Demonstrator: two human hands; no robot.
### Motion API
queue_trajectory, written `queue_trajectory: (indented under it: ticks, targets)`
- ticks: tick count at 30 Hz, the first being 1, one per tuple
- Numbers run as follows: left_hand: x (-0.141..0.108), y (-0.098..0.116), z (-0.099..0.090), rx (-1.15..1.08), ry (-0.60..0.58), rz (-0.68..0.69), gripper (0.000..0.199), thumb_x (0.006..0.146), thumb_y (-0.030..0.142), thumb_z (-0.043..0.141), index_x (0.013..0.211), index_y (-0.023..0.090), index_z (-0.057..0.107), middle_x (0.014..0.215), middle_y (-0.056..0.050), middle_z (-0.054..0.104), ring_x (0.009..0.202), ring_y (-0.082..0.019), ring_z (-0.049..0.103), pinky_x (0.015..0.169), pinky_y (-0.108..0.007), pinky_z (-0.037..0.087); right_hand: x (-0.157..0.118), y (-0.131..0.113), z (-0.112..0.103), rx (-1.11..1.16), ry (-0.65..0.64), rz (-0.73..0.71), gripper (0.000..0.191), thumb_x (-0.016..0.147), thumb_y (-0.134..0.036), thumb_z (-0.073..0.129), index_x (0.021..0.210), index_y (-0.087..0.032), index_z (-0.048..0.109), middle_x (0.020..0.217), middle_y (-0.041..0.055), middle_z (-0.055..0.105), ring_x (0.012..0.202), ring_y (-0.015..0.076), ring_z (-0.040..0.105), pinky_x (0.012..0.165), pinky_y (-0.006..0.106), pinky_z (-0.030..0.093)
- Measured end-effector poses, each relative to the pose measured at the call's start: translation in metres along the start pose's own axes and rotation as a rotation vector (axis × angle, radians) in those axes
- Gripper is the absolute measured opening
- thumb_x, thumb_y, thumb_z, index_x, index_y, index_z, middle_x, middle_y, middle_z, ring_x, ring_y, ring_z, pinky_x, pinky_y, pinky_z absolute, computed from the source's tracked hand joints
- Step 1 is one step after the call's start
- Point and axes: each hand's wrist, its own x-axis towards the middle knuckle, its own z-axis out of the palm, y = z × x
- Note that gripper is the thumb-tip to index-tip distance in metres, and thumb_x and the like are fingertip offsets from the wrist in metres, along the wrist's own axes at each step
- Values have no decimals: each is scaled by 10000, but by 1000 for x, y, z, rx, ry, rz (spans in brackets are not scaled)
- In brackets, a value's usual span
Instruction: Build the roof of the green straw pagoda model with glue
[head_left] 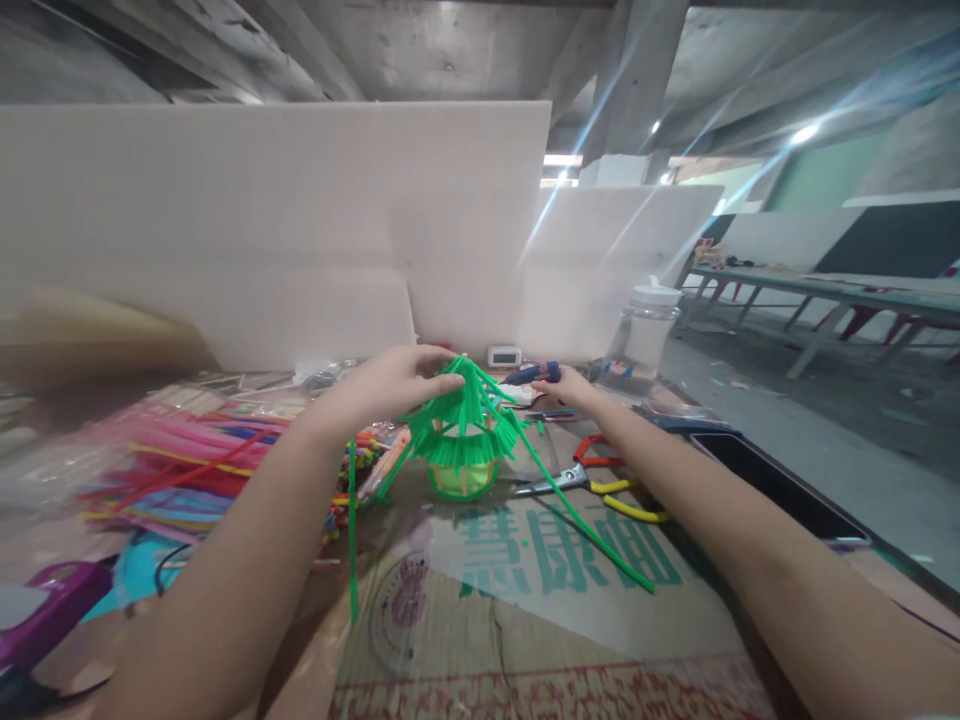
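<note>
A small pavilion-like model [463,425] made of green pipe cleaners stands upright on the table, with a tiered, pointed roof and a light yellow-green base. From the left, my left hand [409,380] closes its thumb and fingers on the top of this roof; some fingertips are hidden behind it. My right hand [574,390] grips a dark blue glue gun [546,372] just right of the model, its front end directed left. One long green pipe cleaner [589,535] slants from the roof towards the front right. Another green pipe cleaner [352,530] hangs down at the left.
Scissors [559,482] with red handles and yellow-handled pliers [634,500] lie below my right wrist. A phone [776,485] and a clear bottle [643,335] are at the right. Bundled coloured pipe cleaners [199,470] and a purple device [56,605] occupy the left. White boards [300,200] stand behind.
</note>
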Motion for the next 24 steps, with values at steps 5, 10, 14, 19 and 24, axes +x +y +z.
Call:
queue_trajectory:
  ticks: [5,10,14,19,24]
  targets:
    - [-2,0,-1,-42,4,-15,559,863,598,523,1251,213,641,1242,-88,685,1047,-274,660,861,-349,518,4,4,5,-104,-69,32,352,940,-360,592,1232,-164,588,1245,79,604,1055,243,624,874,439,547]
    - [0,-9,-5,-24,117,19,548,909,586,452,1265,205,619,1306,-75,649,1131,-247,623,950,-336,480,-20,1,-19,-173,48,-1,343,927,-363,591,1163,-117,614,1148,131,657,1013,236,628,872,371,503]
    - [-3,-3,-13,42,157,-25,445,905,513,488,1170,209,677,1189,-53,712,1067,-241,648,911,-324,485,-56,-19,-41,-214,98,-68,360,923,-430,510,1013,-110,649,984,131,702,891,228,623,773,321,455]
    - [-15,10,-14,52,201,-43,375,889,456,511,1110,228,711,1078,-38,752,984,-230,676,858,-314,495,-96,-58,-51,-229,-139,-207,409,887,-526,492,875,-169,691,822,61,706,762,203,618,656,285,415]
    - [-31,9,-9,44,196,-73,394,879,494,511,1104,246,717,1040,-51,760,937,-237,695,806,-317,520,-117,-71,-40,-227,-411,-233,364,812,-539,602,716,-197,685,696,40,695,637,189,606,596,284,399]
